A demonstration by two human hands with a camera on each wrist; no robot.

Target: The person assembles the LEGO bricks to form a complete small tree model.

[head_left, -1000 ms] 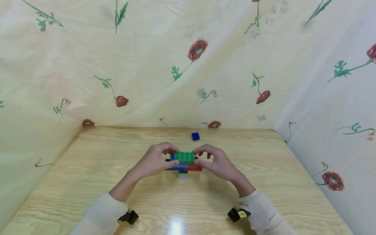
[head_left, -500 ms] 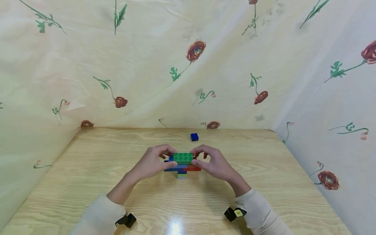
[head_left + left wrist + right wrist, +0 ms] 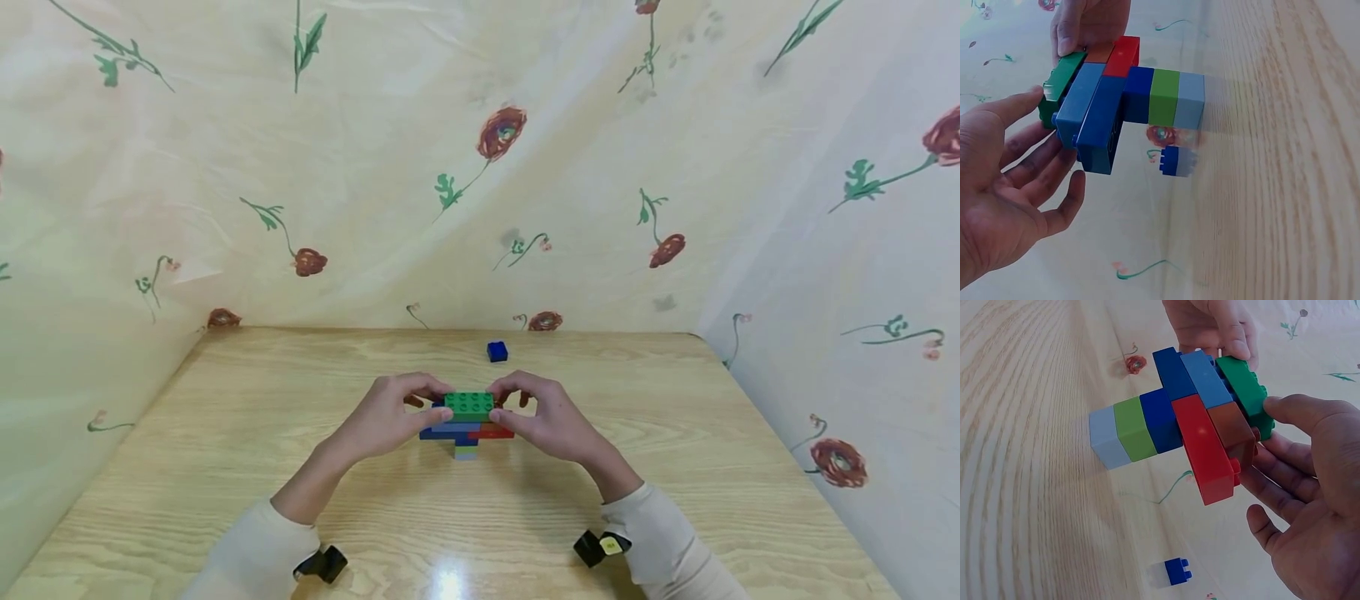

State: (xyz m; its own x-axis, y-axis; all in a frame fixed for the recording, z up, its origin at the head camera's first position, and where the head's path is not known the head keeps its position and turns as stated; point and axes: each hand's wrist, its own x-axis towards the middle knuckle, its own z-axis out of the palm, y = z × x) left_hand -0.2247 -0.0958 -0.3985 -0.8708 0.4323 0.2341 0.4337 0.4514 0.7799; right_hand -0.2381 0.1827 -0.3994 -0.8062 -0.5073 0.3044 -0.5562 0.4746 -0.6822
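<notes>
A green toy building brick [image 3: 469, 404] lies over the top of a T-shaped stack. My left hand [image 3: 390, 417] holds its left end between thumb and fingers, and my right hand [image 3: 550, 419] holds its right end likewise. Under it, a medium-blue brick [image 3: 1082, 94] and a brown brick [image 3: 1232, 425] form one layer. Below those come a dark-blue brick [image 3: 1100, 125] and a red brick [image 3: 1204, 450]. In the right wrist view, studs show in a narrow gap beneath the green brick. The narrow column has a blue brick [image 3: 1137, 94], a lime brick [image 3: 1164, 97] and a pale-grey brick [image 3: 1189, 100] on the table.
A single small blue brick [image 3: 497, 352] sits apart, behind the stack near the far edge of the wooden table [image 3: 225, 400]. Flower-patterned cloth [image 3: 360, 167] hangs behind the table and along its sides. A black wrist device [image 3: 321, 564] is at each sleeve.
Both hands keep their hold on the green brick, and the stack stays in place. The head view has shifted slightly.
</notes>
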